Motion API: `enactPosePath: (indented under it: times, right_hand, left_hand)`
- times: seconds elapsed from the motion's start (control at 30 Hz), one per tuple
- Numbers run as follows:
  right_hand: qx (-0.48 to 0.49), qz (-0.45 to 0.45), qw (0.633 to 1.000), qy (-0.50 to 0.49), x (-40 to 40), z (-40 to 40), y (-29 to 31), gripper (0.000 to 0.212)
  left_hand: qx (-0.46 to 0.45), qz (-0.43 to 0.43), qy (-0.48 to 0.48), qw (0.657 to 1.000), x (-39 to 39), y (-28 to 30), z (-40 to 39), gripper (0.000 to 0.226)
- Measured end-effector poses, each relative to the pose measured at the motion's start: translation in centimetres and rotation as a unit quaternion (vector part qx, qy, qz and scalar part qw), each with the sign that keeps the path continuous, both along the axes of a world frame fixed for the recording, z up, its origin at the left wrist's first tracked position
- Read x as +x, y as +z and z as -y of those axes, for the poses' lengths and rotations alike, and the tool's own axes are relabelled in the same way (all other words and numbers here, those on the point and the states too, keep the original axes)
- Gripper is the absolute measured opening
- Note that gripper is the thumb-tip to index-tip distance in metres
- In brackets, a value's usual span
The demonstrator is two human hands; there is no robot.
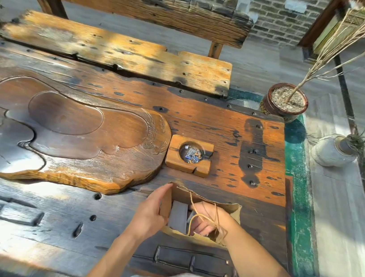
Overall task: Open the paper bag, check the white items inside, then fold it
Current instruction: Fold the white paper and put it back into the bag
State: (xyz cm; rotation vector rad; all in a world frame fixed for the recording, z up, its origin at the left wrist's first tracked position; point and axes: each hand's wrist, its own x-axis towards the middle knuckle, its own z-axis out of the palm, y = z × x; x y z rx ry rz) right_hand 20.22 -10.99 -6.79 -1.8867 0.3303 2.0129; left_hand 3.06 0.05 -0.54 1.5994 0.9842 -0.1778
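A brown paper bag (233, 212) with twine handles stands open on the dark wooden table (202, 122), near its front edge. My left hand (151, 213) grips the bag's left side wall and holds the mouth wide. Inside the bag is my right hand (203, 222), fingers curled down among the contents, with a twine handle looped over the wrist. A white flat item (179, 215) stands upright inside the bag, just left of my right hand. Whether the right fingers hold anything is hidden by the bag.
A square wooden ashtray (189, 155) with butts sits just behind the bag. A large carved wooden tea tray (65, 131) fills the table's left half. Beyond are a wooden bench (118, 52), a potted dry branch (283, 103) and a stone vase (334, 151) at right.
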Motion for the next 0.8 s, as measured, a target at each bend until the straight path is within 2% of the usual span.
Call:
enactPosePath:
  times: [0.1,0.13,0.2,0.27,0.33,0.4,0.43,0.53,0.6,0.73,0.8]
  right_hand:
    - [0.006,-0.013,0.999,0.044,1.5,1.4,-1.5,0.033]
    - [0.006,0.002,0.999,0.034,2.1,2.1,-3.3,0.039]
    - [0.017,0.065,0.997,0.037,2.1,2.8,-2.4,0.044]
    - [0.014,0.104,0.994,-0.010,1.1,2.9,-0.2,0.033]
    - [0.063,0.143,0.983,-0.095,0.9,3.5,1.0,0.016]
    - [0.094,0.153,0.978,-0.107,0.7,3.9,0.9,0.010]
    - [0.073,0.158,0.980,-0.100,0.7,3.8,0.2,0.008]
    - [-0.027,0.166,0.984,-0.060,0.9,3.6,-1.9,0.010]
    - [-0.078,0.147,0.983,-0.072,0.9,3.6,-2.2,0.003]
    - [-0.072,0.168,0.978,-0.103,1.4,4.8,-3.3,0.026]
    - [-0.046,0.155,0.974,-0.156,1.3,5.9,-3.3,0.027]
  left_hand:
    - [0.009,0.012,-0.006,1.000,-0.1,0.0,0.1,0.097]
    - [0.008,0.013,-0.009,1.000,-0.1,0.1,0.1,0.096]
    - [0.011,0.009,-0.013,1.000,0.0,0.2,0.1,0.096]
    - [0.012,0.015,-0.011,1.000,0.1,0.0,0.2,0.097]
    - [0.013,0.017,-0.013,1.000,-0.1,-0.4,0.3,0.099]
    - [0.012,0.018,-0.015,1.000,-0.2,-0.4,0.2,0.099]
    - [0.014,0.018,-0.017,1.000,-0.2,-0.4,0.2,0.100]
    - [0.015,0.015,-0.023,1.000,0.0,0.0,0.1,0.100]
    - [0.012,0.014,-0.022,1.000,0.1,-0.1,0.0,0.099]
    - [0.001,0.020,-0.015,1.000,0.1,-0.5,0.2,0.102]
    - [0.003,0.014,-0.009,1.000,0.4,-0.2,0.2,0.101]
